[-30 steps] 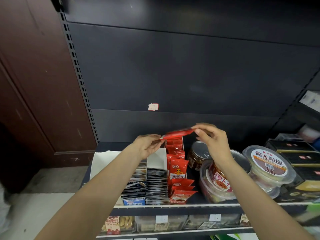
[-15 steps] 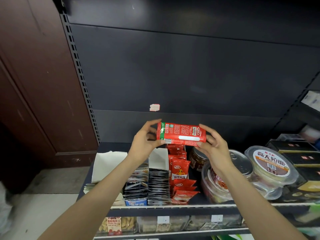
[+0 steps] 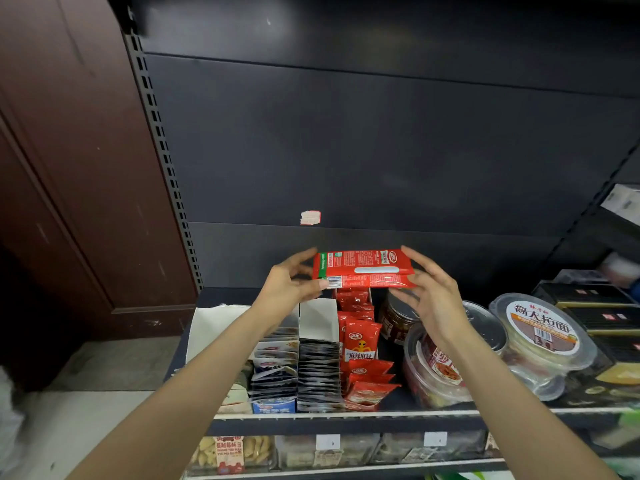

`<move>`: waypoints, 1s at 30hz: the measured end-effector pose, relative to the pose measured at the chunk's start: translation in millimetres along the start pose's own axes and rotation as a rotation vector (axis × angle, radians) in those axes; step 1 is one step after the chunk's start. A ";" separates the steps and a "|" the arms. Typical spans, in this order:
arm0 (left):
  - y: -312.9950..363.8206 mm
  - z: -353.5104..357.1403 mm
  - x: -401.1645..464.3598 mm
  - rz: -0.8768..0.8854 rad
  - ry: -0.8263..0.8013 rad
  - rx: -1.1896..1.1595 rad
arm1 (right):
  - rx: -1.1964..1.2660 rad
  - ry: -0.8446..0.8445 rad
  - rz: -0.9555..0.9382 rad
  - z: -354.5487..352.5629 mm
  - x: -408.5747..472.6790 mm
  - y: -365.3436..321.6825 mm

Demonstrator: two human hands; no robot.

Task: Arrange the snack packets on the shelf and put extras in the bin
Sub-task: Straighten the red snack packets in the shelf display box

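A red snack packet (image 3: 363, 270) is held flat and lengthwise above the shelf (image 3: 346, 415), its printed back facing me. My left hand (image 3: 289, 289) pinches its left end with thumb and fingers. My right hand (image 3: 433, 296) pinches its right end. Directly below stands a row of small red snack packets (image 3: 360, 344) running from the back of the shelf to the front, the front ones leaning forward.
Left of the red row stand open boxes of dark sachets (image 3: 318, 368) and blue-white sachets (image 3: 277, 362). A brown jar (image 3: 394, 320) and round clear tubs (image 3: 540, 344) fill the right. White paper (image 3: 214, 323) lies at the far left. A lower shelf holds more snacks (image 3: 230, 452).
The packet was edge-on a second ago; both hands have turned it so its back faces me and lifted it slightly. Since half a second ago it has barely moved.
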State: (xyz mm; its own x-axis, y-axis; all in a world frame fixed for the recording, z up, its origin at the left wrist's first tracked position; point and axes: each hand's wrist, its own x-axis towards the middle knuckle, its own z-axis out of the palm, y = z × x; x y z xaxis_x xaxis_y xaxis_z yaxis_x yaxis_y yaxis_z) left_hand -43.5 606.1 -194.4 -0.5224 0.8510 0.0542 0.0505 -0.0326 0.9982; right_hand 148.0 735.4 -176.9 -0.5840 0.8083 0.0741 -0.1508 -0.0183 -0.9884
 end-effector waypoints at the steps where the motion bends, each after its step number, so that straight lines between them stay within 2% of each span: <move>1: -1.0 -0.8 0.1 -0.068 -0.027 -0.063 | 0.024 -0.007 0.011 -1.3 -0.3 -3.6; 3: -2.4 -0.1 0.3 -0.172 -0.092 -0.193 | -0.054 -0.012 -0.026 -4.1 0.4 -7.9; 6: -2.6 5.0 2.1 -0.258 -0.132 -0.313 | -0.379 0.053 -0.181 -7.4 5.0 -11.3; 9: -2.3 12.7 5.0 -0.350 -0.171 -0.260 | -0.532 0.117 -0.256 -10.2 10.2 -18.1; 12: -7.4 24.3 10.9 -0.349 -0.174 0.081 | -0.675 0.128 -0.283 -14.1 13.8 -22.7; 16: -32.4 32.0 20.5 -0.059 -0.119 0.752 | -0.846 0.179 -0.295 -22.1 19.0 -20.5; 20: -53.5 35.1 21.5 -0.028 -0.215 1.063 | -0.949 0.224 -0.287 -31.9 22.7 -14.2; 24: -58.7 39.7 19.2 -0.003 -0.229 1.110 | -0.964 0.182 -0.266 -37.3 26.0 -10.0; 27: -55.8 39.7 13.5 0.062 -0.242 1.019 | -0.947 0.161 -0.255 -39.0 27.3 -8.4; 30: -49.6 37.0 3.2 0.088 -0.390 0.904 | -0.883 0.110 -0.242 -37.6 27.1 -7.0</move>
State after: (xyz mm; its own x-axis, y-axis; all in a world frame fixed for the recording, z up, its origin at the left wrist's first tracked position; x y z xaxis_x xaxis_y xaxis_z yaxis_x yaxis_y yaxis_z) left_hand -16.2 629.8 -244.7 -0.1769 0.9831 -0.0467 0.7917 0.1704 0.5867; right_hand 163.2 779.5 -173.0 -0.5298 0.7840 0.3235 0.4311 0.5774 -0.6934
